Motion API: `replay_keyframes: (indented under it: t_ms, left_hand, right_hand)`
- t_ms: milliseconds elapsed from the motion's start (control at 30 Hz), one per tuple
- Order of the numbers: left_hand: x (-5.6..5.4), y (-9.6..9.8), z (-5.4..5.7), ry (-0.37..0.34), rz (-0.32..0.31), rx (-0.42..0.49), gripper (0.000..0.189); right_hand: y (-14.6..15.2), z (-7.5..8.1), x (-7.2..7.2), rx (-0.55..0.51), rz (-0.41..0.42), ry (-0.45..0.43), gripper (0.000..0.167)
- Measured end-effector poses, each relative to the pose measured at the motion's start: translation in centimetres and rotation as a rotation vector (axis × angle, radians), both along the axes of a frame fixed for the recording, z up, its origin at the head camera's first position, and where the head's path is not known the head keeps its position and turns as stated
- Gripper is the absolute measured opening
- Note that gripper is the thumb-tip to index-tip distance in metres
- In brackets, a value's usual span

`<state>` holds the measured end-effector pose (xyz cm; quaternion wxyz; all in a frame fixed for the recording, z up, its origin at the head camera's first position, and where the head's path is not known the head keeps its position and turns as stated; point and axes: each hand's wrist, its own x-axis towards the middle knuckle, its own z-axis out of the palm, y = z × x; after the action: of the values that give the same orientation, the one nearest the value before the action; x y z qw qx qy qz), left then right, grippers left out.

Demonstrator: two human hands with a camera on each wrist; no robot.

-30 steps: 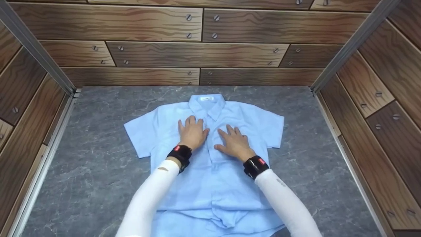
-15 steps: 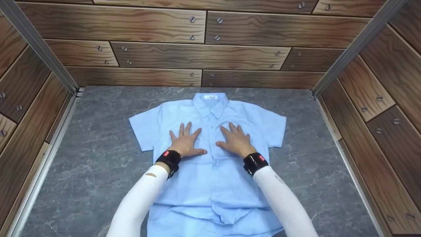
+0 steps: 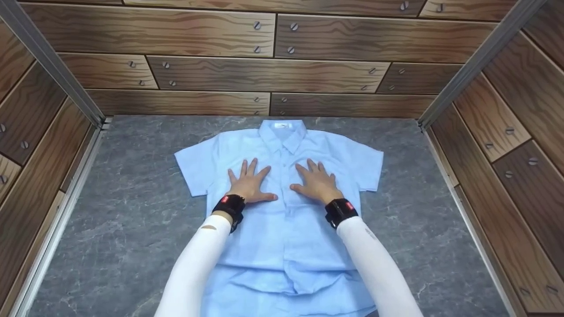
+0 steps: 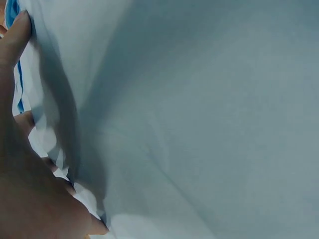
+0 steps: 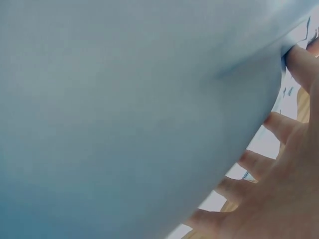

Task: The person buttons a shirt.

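Left hand (image 3: 249,184), right hand (image 3: 319,184): fingers resting splayed on shirt (image 3: 269,233) | folds (image 3: 299,281) lying at 6 o'clock | smoothing likely needing even pressure

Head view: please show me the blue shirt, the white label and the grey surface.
Blue shirt (image 3: 273,229): head view, middle front.
White label (image 3: 283,125): head view, its centre.
Grey surface (image 3: 132,211): head view, bare left part.
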<state>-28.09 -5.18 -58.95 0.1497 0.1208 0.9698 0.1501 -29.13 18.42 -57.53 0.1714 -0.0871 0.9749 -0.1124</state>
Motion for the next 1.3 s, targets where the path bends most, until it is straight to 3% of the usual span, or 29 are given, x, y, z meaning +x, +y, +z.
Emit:
replay_keyframes:
  t_ms: [167, 333, 400, 700, 867, 967, 1100, 1300]
  left_hand:
    - [0.1, 0.3, 0.2, -0.013, 0.007, 0.014, 0.099]
    - [0.3, 0.8, 0.4, 0.040, -0.032, 0.065, 0.095]
    - [0.5, 0.9, 0.5, 0.047, -0.056, 0.081, 0.093]
    - [0.8, 1.0, 0.8, -0.009, -0.082, 0.092, 0.094]
    - [0.8, 0.9, 0.7, 0.000, -0.073, 0.099, 0.092]
    - [0.8, 1.2, 0.5, 0.055, -0.055, 0.140, 0.078]
    - [0.7, 1.8, 0.2, 0.190, -0.044, 0.206, 0.046]
    - [0.6, 3.3, -0.1, 0.345, -0.121, 0.246, 0.021]
  right_hand:
    - [-0.5, 0.2, 0.2, -0.028, -0.029, 0.037, 0.074]
    - [-2.3, 0.3, 1.1, -0.057, -0.027, 0.238, 0.040]
    - [-3.1, 0.4, 1.4, -0.063, -0.017, 0.281, 0.032]
    - [-4.4, 0.4, 2.0, 0.017, -0.011, 0.178, 0.042]
    - [-3.6, 0.6, 1.7, -0.107, -0.012, 0.148, 0.022]
    - [-2.8, 0.8, 1.6, -0.215, -0.028, 0.123, 0.015]
    - [-1.9, 1.0, 1.5, -0.297, -0.054, 0.084, 0.014]
    - [-1.4, 1.0, 1.5, -0.321, -0.047, 0.108, 0.014]
